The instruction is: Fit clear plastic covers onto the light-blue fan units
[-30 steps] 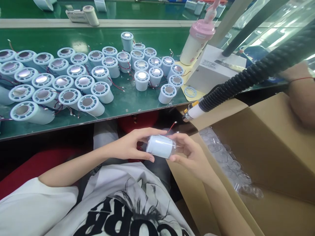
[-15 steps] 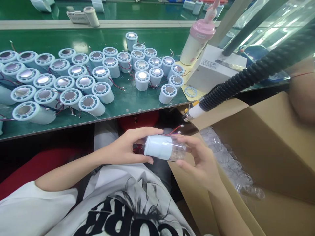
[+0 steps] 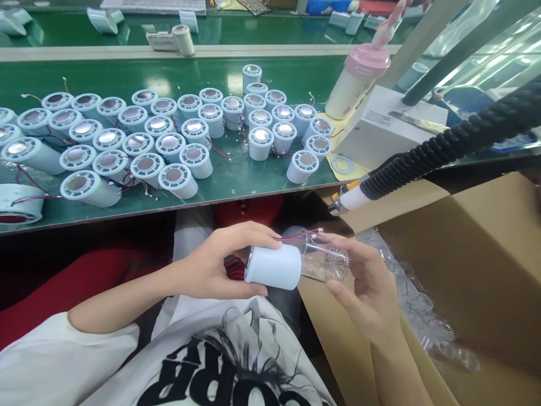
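While both hands meet below green bench edge, left grip clasps cylinder, right grip clear cup

This is a factory assembly line. A long green tabletop carries dozens of identical pale blue cylinders, many trailing red wires. Beyond a dividing rail a second green bench holds more parts. A black corrugated hose with a nozzle hangs over the station, and a cardboard box beside the seat holds clear plastic caps.
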Demonstrator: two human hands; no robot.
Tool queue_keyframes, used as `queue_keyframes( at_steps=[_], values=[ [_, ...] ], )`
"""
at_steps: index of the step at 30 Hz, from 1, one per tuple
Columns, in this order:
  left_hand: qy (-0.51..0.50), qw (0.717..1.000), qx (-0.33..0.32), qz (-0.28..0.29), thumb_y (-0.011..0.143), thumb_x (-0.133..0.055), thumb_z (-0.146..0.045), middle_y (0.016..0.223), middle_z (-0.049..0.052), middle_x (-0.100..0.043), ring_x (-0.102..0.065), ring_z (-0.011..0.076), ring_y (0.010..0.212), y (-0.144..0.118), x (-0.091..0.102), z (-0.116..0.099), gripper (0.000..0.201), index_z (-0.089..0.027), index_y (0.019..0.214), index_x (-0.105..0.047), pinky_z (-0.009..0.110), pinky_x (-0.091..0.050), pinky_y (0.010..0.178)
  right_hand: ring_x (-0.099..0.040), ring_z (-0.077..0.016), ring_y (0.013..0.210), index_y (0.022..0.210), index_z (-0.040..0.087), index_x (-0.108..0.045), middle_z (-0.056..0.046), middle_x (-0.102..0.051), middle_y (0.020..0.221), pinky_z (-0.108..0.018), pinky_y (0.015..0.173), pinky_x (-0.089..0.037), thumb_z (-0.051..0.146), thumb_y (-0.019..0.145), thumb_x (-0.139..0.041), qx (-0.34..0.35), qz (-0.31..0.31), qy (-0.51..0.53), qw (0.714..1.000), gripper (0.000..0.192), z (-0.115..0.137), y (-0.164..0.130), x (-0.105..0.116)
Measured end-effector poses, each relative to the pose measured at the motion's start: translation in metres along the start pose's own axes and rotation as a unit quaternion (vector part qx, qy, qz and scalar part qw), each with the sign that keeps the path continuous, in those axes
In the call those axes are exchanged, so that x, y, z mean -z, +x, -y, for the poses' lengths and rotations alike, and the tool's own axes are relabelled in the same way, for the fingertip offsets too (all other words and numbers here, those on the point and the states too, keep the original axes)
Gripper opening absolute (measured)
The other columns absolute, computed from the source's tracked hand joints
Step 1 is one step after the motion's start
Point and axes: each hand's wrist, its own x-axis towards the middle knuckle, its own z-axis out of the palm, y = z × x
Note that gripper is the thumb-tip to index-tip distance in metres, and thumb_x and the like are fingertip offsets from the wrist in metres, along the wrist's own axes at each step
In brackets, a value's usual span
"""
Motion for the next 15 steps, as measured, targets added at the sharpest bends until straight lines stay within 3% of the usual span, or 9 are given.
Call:
queue_keyframes(
  at_steps=[5, 10, 13, 15],
  values=[
    [-0.092, 0.996, 0.016, -0.010, 0.071, -0.073, -0.014, 0.131, 0.010, -0.049, -0.053, 0.0255, 0.114, -0.007, -0.004, 0.001, 0.055, -0.029, 0.121, -0.054, 0.031, -0.050, 0.083, -0.058, -0.0227, 0.113, 0.118, 0.028, -0.054, -0.005, -0.061, 0.120, -0.035, 0.090, -0.051, 0.023, 0.082, -0.061, -0.044, -0.016, 0.082, 0.996, 0.037, 0.002, 0.002, -0.006],
    [-0.202, 0.976, 0.043, -0.067, 0.077, -0.069, -0.015, 0.128, 0.009, -0.049, -0.059, 0.0177, 0.097, -0.028, -0.012, -0.002, 0.042, -0.028, 0.115, -0.057, 0.022, -0.051, 0.068, -0.066, -0.0212, 0.095, 0.112, 0.027, -0.057, -0.004, -0.067, 0.109, -0.034, 0.080, -0.053, 0.033, 0.081, -0.062, -0.140, -0.073, 0.152, 0.976, 0.032, -0.009, 0.005, -0.031],
    [-0.320, 0.929, 0.122, -0.143, 0.080, -0.067, -0.024, 0.122, 0.009, -0.049, -0.059, 0.0079, 0.072, -0.063, -0.032, -0.006, 0.036, -0.026, 0.114, -0.057, 0.013, -0.047, 0.047, -0.065, -0.0232, 0.096, 0.111, 0.023, -0.058, -0.007, -0.065, 0.109, -0.035, 0.079, -0.052, 0.037, 0.075, -0.068, -0.184, -0.094, 0.133, 0.969, 0.040, -0.035, -0.005, -0.053],
    [-0.380, 0.883, 0.163, -0.221, 0.076, -0.071, -0.032, 0.111, 0.008, -0.052, -0.058, 0.0068, 0.063, -0.092, -0.054, -0.005, 0.041, -0.024, 0.114, -0.057, 0.011, -0.045, 0.039, -0.065, -0.0233, 0.092, 0.111, 0.022, -0.056, -0.008, -0.064, 0.110, -0.034, 0.071, -0.054, 0.038, 0.074, -0.069, -0.222, -0.054, 0.147, 0.962, 0.042, -0.061, -0.009, -0.065]
  ],
)
